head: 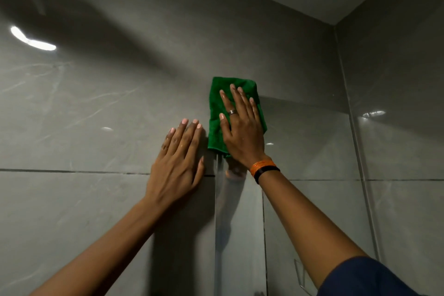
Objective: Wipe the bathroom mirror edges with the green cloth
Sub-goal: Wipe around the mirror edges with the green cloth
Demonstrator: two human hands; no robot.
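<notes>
Two hands, one green cloth, one mirror

Your green cloth is folded into an upright rectangle and lies flat over the top left corner of the mirror, its upper part lapping onto the wall above. The mirror is a frameless pane; its left edge runs straight down from under the cloth, its top edge runs off to the right.
</notes>
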